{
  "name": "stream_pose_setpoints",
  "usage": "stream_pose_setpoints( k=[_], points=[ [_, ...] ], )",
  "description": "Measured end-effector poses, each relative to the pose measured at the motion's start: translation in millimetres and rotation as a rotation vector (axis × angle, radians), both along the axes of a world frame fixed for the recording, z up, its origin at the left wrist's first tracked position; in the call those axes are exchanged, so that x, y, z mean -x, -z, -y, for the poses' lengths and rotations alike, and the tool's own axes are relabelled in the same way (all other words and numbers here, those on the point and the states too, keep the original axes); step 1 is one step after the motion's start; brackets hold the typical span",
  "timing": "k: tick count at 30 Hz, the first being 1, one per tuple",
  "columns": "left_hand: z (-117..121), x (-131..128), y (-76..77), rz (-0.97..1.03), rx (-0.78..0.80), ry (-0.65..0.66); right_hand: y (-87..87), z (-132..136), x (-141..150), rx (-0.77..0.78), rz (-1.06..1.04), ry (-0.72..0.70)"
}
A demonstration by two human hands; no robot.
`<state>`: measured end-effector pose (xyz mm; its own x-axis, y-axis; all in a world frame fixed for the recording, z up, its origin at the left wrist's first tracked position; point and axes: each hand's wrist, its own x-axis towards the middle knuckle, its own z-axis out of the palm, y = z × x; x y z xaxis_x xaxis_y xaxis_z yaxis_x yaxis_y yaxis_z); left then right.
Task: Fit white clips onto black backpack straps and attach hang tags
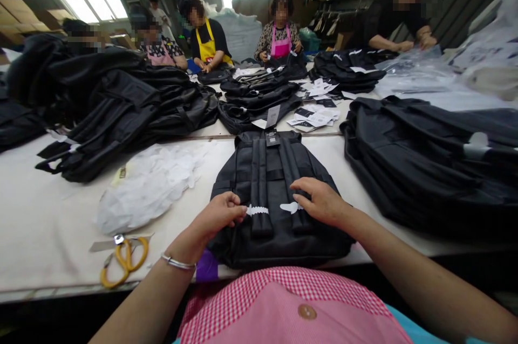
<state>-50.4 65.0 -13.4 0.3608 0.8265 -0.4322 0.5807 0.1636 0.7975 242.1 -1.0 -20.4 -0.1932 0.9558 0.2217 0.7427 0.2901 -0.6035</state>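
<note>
A black backpack [275, 171] lies back-side up on the white table [48, 214] right in front of me, its two shoulder straps running toward me. My left hand [220, 213] pinches the end of a white wrapping strip [257, 210] around the left strap. My right hand [321, 201] rests on the right strap, fingers curled onto a second white strip [290, 207]. A hang tag [272, 137] sits at the backpack's top.
Yellow-handled scissors [123, 260] and a heap of white strips [149, 185] lie at my left. Piles of black backpacks [117, 101] stand left, centre and right [433, 155]. Loose paper tags [318, 115] are scattered beyond. Several people work at the table's far side.
</note>
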Motion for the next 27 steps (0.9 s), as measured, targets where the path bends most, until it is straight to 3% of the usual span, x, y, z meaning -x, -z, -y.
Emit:
stream_pose_setpoints(
  k=[2, 5, 7, 9, 13, 18, 21, 24, 27],
  points=[
    [-2, -3, -6.3, 0.118, 0.060, -0.098, -11.9, 0, 12, -0.036, 0.022, -0.077],
    [-1, -6, -12.8, 0.147, -0.031, -0.148, -22.6, 1, 40, 0.005, 0.121, -0.313],
    [2, -5, -13.2, 0.171, -0.060, -0.134, -20.9, 3, 62, 0.068, 0.211, -0.427],
    [4, -3, -10.3, 0.211, -0.071, -0.134, -13.8, 5, 80, 0.108, 0.258, -0.453],
    [6, 5, -0.2, 0.227, -0.171, -0.164, -2.6, 1, 94, 0.101, 0.180, -0.347],
    [2, 5, 2.1, 0.154, -0.354, -0.101, -12.9, -17, 76, 0.083, -0.014, -0.127],
    [-7, -3, -1.1, 0.173, -0.482, -0.046, -17.2, -31, 63, 0.176, -0.206, 0.053],
    [-27, -14, -2.6, 0.224, -0.473, -0.028, -14.6, -43, 51, 0.314, -0.457, 0.107],
    [-52, -24, -2.1, 0.303, -0.349, 0.073, -11.6, -51, 44, 0.312, -0.597, 0.072]
  ],
)
